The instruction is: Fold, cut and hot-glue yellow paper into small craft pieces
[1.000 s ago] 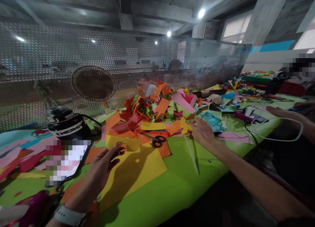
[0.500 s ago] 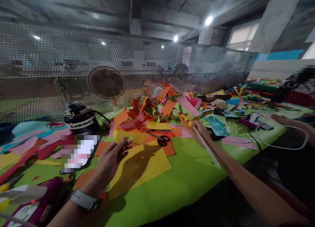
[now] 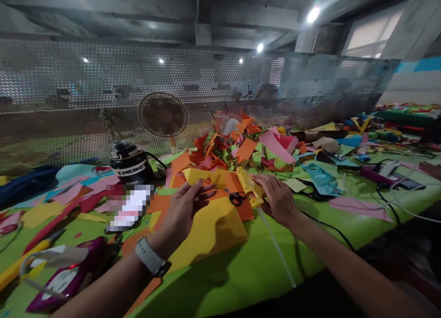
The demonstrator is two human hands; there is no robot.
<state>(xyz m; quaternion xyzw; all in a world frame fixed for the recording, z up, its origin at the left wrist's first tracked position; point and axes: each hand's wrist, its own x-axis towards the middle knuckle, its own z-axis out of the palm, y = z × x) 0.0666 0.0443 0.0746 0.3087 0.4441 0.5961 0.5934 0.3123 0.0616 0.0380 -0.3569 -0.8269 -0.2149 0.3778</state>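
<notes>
My right hand (image 3: 277, 196) is wrapped round a yellow hot glue gun (image 3: 248, 187). A long whitish glue stick (image 3: 277, 249) sticks out of its back end towards me. My left hand (image 3: 184, 207), with a watch (image 3: 153, 258) on its wrist, pinches a piece of yellow paper (image 3: 195, 174) between thumb and fingers. The glue gun's nozzle end is right of this paper and apart from it. Below the hands lies a large yellow sheet (image 3: 210, 230) on the green tabletop (image 3: 248, 267). Black-handled scissors (image 3: 237, 198) rest on orange paper between my hands.
A heap of coloured paper scraps (image 3: 241, 148) is piled behind my hands. On the left are a black bottle (image 3: 132, 164), a phone (image 3: 132, 210), a purple power strip (image 3: 69, 276) and a yellow cutter (image 3: 25, 263). A fan (image 3: 163, 116) stands by a perforated screen (image 3: 220, 74).
My right hand has brought the glue gun left and nearer, over the scissors' side. My left hand has lifted the yellow paper slightly. The view has turned a little left.
</notes>
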